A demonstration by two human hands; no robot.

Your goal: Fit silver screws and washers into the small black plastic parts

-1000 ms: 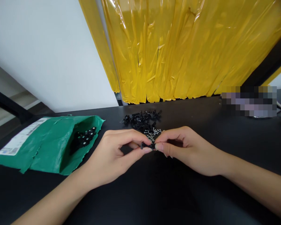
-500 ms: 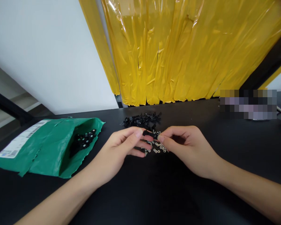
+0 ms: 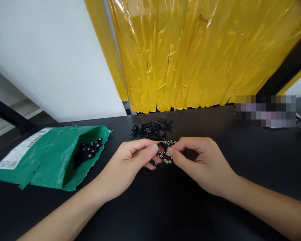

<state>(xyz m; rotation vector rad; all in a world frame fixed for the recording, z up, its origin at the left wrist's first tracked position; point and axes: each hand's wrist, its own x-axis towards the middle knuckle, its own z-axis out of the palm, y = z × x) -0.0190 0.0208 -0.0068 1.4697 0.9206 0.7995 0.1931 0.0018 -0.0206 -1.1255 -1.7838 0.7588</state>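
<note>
Over a black bench (image 3: 150,207), a left hand (image 3: 130,155) and a right hand (image 3: 204,162) are pinching a small black part (image 3: 164,146) from opposite sides, neither nearer, its long axis seemingly running crosswise between them, loose silvery screws (image 3: 170,142) showing behind.

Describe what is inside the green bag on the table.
The open end of the green bag shows a cluster of black pieces with pale round spots. The bag's upper wall covers the rest, so anything deeper inside cannot be seen.
</note>
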